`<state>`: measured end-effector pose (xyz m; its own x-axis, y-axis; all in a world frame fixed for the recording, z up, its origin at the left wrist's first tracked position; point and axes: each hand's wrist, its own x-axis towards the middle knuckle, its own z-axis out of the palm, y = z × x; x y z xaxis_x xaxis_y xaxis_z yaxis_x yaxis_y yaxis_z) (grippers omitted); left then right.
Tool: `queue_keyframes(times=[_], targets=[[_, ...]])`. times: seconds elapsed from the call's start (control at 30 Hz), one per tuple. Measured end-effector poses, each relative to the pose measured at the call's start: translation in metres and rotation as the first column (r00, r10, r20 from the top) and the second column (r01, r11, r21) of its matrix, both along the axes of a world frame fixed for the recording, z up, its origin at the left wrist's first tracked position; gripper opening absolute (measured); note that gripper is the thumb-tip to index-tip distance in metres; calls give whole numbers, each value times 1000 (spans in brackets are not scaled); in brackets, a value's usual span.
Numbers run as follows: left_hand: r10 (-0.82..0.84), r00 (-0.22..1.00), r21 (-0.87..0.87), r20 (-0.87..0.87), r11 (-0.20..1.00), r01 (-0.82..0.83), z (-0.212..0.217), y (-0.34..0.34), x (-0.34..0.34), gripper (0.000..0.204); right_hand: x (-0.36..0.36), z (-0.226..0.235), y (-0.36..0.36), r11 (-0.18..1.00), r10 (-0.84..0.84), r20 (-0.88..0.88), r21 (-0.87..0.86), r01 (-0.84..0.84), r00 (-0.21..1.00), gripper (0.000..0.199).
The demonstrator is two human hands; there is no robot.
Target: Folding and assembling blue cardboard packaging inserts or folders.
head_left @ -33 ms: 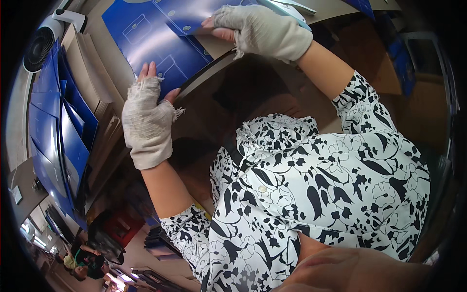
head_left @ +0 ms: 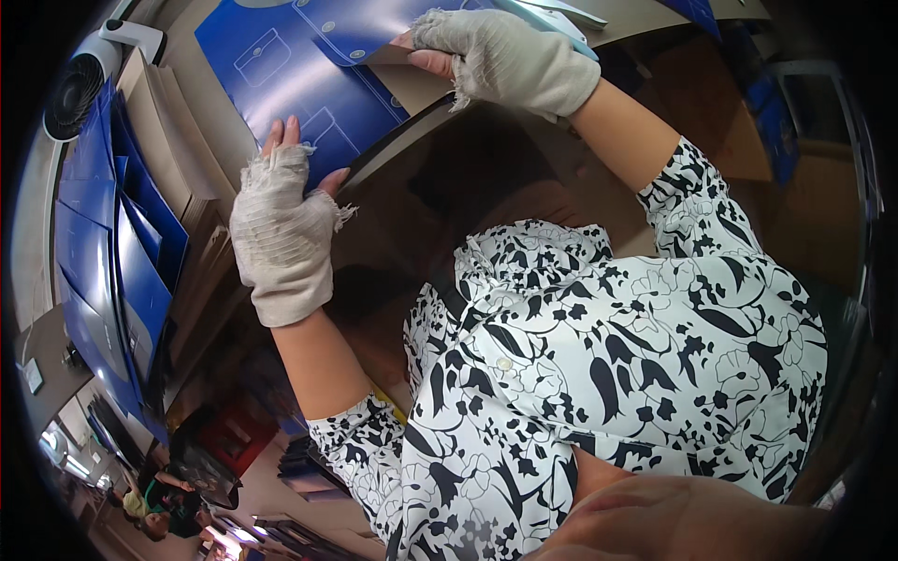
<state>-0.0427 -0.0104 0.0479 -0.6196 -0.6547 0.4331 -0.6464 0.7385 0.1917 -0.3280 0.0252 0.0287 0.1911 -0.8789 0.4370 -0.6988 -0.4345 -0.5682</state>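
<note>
A glossy blue card sheet [head_left: 281, 70], printed with white pocket outlines and button shapes, lies on the table at the top of the view. Part of it forms a raised blue flap [head_left: 360, 23] over the rest. My left hand [head_left: 281, 238], in a frayed off-white fingerless glove, rests at the sheet's near left corner with its fingers stretched and thumb apart. My right hand [head_left: 505, 61], gloved the same way, has its thumb and fingers around the flap's right edge. Grey-brown board shows beneath that edge. The glove hides part of the right fingers.
On the left stand blue folded card pieces [head_left: 89, 243] beside stacked brown cardboard [head_left: 173, 122]. A small black-and-white fan [head_left: 75, 93] is behind them. The table's dark near edge [head_left: 407, 140] runs below my hands. Another person [head_left: 164, 505] is far off at lower left.
My left hand has shifted very slightly left. At my right fingertips, the flap's edge sits a little differently and covers more of them.
</note>
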Motion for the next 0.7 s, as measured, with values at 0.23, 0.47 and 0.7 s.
queue_keyframes(times=[0.23,0.47,0.7], targets=[[-44,991,-30,126,998,48,4,-15,-2,74,6,27,11,961,-95,216,275,32,972,29],[-147,980,-70,132,985,157,8,-9,-8,53,7,-4,1,996,-88,157,-2,89,984,30],[-192,965,-145,179,965,219,1,1,-32,48,6,-3,2,990,72,-74,-113,-80,995,30]])
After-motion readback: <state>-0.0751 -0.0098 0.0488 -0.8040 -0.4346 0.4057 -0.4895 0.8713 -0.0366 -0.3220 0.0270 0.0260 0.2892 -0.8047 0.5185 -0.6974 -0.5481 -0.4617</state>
